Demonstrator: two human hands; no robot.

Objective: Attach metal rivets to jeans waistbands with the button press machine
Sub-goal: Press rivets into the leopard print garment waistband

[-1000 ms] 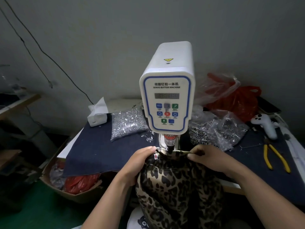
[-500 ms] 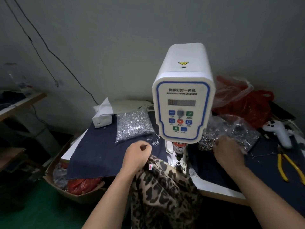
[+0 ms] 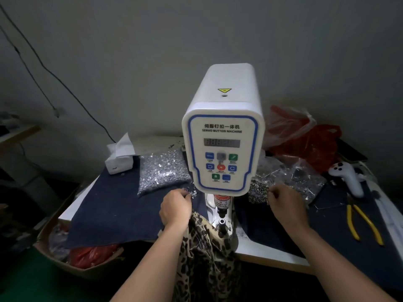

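Both hands have left the leopard-print jeans (image 3: 202,258) since a second ago, when they held the waistband under the press head; now the garment hangs off the table's front edge, draped against the lower die (image 3: 222,222) of the white servo button machine (image 3: 223,149). Reaching left of the machine, the left hand (image 3: 175,207) has its fingers curled at a few loose rivets (image 3: 192,192) on the dark denim cloth (image 3: 113,205), just in front of a clear bag of silver rivets (image 3: 162,171); whether it has pinched one cannot be told. On the machine's other side, the right hand (image 3: 283,201) curls its fingertips at a pile of ring-shaped metal pieces (image 3: 258,190), grip unclear. Yellow-handled pliers (image 3: 362,224) lie well to the right.
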